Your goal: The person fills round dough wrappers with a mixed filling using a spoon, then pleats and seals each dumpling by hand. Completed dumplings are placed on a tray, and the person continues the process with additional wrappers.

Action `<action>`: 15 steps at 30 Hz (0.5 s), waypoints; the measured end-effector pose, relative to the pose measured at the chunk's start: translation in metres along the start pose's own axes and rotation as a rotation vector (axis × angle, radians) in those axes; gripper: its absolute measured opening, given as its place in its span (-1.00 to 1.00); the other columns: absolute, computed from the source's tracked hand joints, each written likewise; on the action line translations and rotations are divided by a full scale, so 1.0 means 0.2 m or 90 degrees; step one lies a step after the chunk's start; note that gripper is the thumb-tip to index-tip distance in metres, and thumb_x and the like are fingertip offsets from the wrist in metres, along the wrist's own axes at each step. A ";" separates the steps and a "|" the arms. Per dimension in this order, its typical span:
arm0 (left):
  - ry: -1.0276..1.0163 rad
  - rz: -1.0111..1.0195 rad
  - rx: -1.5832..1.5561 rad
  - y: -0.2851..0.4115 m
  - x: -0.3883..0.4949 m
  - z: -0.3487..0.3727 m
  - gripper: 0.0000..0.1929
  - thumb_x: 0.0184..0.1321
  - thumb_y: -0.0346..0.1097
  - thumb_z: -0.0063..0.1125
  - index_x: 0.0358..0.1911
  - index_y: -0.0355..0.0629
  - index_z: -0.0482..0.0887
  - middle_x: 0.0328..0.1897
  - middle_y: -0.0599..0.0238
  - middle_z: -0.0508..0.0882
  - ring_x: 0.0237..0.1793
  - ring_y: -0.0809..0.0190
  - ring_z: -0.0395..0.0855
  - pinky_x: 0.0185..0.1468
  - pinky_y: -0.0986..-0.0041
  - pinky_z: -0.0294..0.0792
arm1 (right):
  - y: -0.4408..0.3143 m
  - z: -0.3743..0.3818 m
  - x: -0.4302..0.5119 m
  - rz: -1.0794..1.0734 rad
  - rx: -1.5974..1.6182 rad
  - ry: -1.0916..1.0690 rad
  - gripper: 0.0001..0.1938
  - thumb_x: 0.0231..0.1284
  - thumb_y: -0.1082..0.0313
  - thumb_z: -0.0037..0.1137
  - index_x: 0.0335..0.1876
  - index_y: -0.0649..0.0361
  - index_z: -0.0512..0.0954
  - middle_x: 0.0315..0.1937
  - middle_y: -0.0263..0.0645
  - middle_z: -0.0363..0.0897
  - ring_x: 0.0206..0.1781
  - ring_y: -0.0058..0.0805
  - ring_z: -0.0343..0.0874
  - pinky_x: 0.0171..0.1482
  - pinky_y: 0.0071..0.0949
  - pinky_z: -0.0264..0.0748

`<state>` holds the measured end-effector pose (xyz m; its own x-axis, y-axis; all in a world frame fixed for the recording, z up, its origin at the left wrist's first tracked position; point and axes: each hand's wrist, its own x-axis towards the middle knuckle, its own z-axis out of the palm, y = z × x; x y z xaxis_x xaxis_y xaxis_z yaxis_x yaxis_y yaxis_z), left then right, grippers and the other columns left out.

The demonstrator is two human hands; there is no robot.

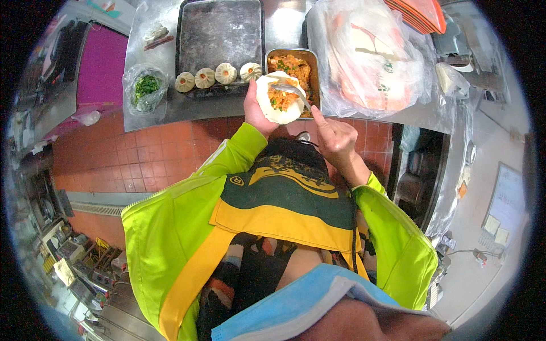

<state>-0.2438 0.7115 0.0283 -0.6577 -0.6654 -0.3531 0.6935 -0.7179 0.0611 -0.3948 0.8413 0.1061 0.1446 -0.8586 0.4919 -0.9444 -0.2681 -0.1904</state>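
On my left hand (258, 111) rests a round white dough wrapper (279, 114), held over the near left corner of a metal pan. Orange-brown filling with bits of green (277, 99) lies on the wrapper. My right hand (337, 134) grips a metal spoon (292, 89), and its bowl touches the filling. More filling (298, 66) sits in the rectangular metal pan (315, 53) behind the wrapper. Left of it, several pleated buns (225, 73) stand in a row along the near edge of a dark baking tray (219, 34).
Chopped green onion (147, 87) fills a clear plastic bag at the left of the steel table (166, 113). A large plastic-wrapped bundle (375, 64) lies right of the pan. Orange trays (420, 15) are stacked behind it. Red floor tiles (140, 157) show below.
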 end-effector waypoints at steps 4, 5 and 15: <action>0.002 0.034 0.021 0.02 0.01 -0.02 -0.28 0.39 0.26 -0.39 0.28 -0.27 0.34 0.29 -0.04 0.47 0.27 -0.13 0.43 0.38 0.02 0.22 | 0.05 0.01 -0.04 0.113 0.089 0.034 -0.57 0.05 0.47 0.11 0.12 0.23 0.57 -0.55 -0.15 0.61 -0.61 -0.35 0.57 -0.52 -0.42 0.49; 0.002 0.048 0.024 0.04 0.00 -0.02 -0.30 0.40 0.25 -0.39 0.27 -0.27 0.35 0.28 -0.03 0.47 0.27 -0.12 0.44 0.36 0.02 0.24 | 0.06 0.02 -0.06 0.174 0.109 0.050 -0.59 0.08 0.46 0.10 0.12 0.19 0.58 -0.51 -0.09 0.62 -0.58 -0.29 0.59 -0.49 -0.40 0.51; 0.038 0.071 0.013 0.09 -0.02 0.07 -0.35 0.41 0.21 -0.38 0.26 -0.23 0.36 0.24 0.01 0.51 0.23 -0.10 0.48 0.30 0.02 0.32 | 0.17 0.18 0.03 0.185 0.034 -0.062 -0.67 0.19 0.33 0.17 0.04 0.26 0.52 -0.21 -0.06 0.58 -0.17 -0.15 0.60 -0.10 -0.28 0.51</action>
<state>-0.2324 0.6987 0.0438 -0.5572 -0.7288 -0.3980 0.7549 -0.6442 0.1227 -0.4152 0.8111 0.0715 -0.0993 -0.9397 0.3272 -0.9337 -0.0257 -0.3572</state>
